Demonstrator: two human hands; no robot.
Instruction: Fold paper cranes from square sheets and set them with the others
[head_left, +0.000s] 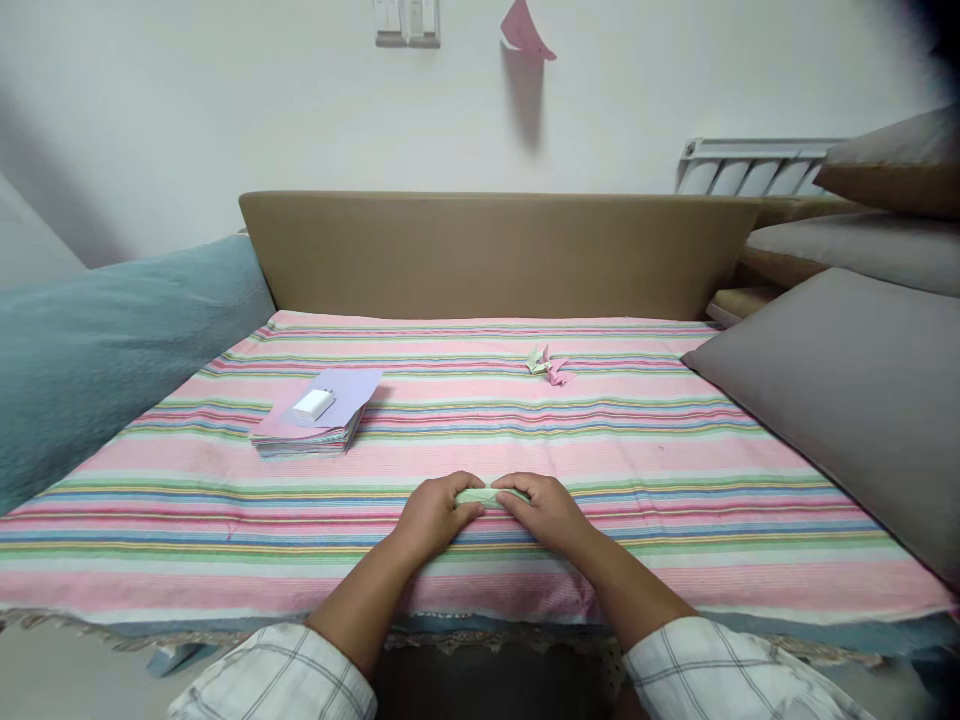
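Observation:
A small folded piece of light green paper [480, 496] lies low over the striped cloth, between my two hands. My left hand [439, 512] grips its left end, thumb in front and fingers behind. At the other end, my right hand [547, 508] pinches the paper in the same way. Parts of both ends are hidden by the fingers. Farther back on the cloth sit a pale green folded paper figure [537, 360] and a pink one [556, 373], close together.
A stack of coloured paper [307, 440] with a white charger-like block [313, 404] on top stands left on the striped cloth [480, 410]. Grey cushions [840, 390] line the right, a blue-green cushion [135, 350] the left. A brown backrest [495, 255] runs along the wall.

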